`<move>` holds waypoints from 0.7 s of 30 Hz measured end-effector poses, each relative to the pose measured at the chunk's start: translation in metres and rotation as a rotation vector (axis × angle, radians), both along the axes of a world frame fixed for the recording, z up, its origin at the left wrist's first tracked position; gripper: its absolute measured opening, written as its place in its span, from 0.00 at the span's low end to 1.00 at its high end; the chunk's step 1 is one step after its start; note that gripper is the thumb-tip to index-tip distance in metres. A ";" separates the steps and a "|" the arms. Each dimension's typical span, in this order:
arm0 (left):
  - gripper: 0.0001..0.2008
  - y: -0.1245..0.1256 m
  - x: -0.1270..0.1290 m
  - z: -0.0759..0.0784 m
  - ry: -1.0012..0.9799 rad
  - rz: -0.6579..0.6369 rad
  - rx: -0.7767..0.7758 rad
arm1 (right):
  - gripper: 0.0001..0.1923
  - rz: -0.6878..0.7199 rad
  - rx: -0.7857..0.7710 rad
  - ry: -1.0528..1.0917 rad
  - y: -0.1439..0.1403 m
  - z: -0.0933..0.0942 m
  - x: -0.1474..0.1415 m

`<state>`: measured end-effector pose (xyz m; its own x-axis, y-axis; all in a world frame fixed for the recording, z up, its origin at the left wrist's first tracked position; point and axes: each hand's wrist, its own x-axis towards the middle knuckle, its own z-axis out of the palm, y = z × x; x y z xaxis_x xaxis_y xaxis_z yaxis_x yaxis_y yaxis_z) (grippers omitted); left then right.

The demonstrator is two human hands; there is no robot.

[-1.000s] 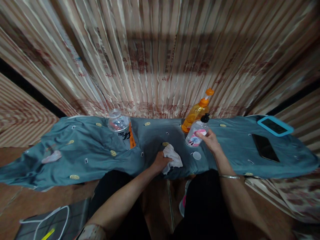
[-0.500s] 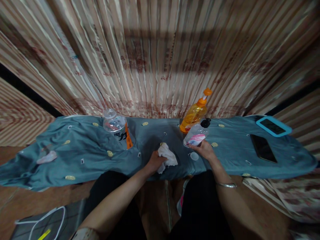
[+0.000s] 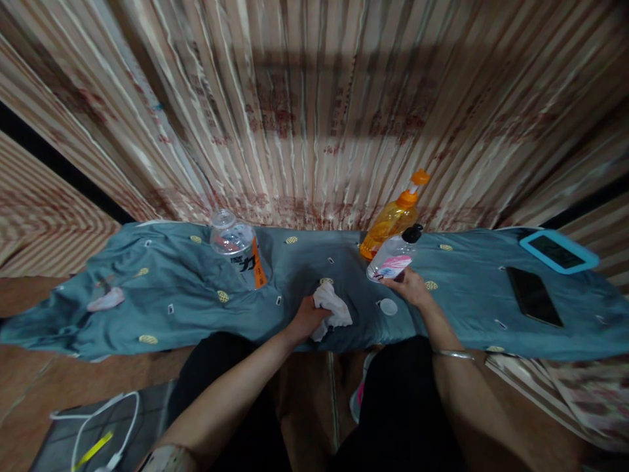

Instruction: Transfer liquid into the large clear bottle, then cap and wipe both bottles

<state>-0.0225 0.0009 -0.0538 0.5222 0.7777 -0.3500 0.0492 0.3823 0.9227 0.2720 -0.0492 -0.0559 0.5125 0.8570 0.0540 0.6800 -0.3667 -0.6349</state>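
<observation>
My left hand (image 3: 308, 317) is closed on a crumpled white tissue (image 3: 335, 312) just above the cloth-covered board. With my right hand (image 3: 410, 286) I grip the lower end of a clear bottle (image 3: 392, 259) with a pink-and-white label and a black top. Its base stays on or very near the cloth; I cannot tell which. Right behind it is an orange pump bottle (image 3: 390, 226), upright. A small clear round cap (image 3: 388, 307) lies in front of the clear bottle, between my hands.
The teal patterned cloth (image 3: 295, 269) covers a narrow board. On it are a large clear plastic bottle (image 3: 240, 252) without a cap, a crumpled pale scrap (image 3: 107, 299), a dark phone (image 3: 534, 296) and a blue-framed device (image 3: 560, 252). A striped curtain (image 3: 314, 131) hangs behind.
The whole view has shifted slightly, so everything appears a little further right. Both hands keep their grips on the tissue and the clear bottle.
</observation>
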 end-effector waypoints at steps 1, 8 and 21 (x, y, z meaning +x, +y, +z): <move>0.10 -0.001 -0.001 -0.001 -0.007 0.001 0.008 | 0.27 0.004 -0.001 0.001 -0.003 0.000 0.001; 0.15 -0.006 -0.003 0.005 -0.157 0.057 -0.133 | 0.25 -0.085 0.064 -0.108 -0.050 0.024 -0.028; 0.30 -0.016 -0.012 0.025 -0.217 -0.132 -0.213 | 0.23 0.407 0.315 0.071 -0.024 -0.010 -0.158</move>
<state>-0.0343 -0.0147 -0.0286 0.6936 0.6199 -0.3669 -0.0779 0.5710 0.8172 0.1142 -0.0728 -0.0661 0.1529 0.9356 0.3182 0.6789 0.1345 -0.7218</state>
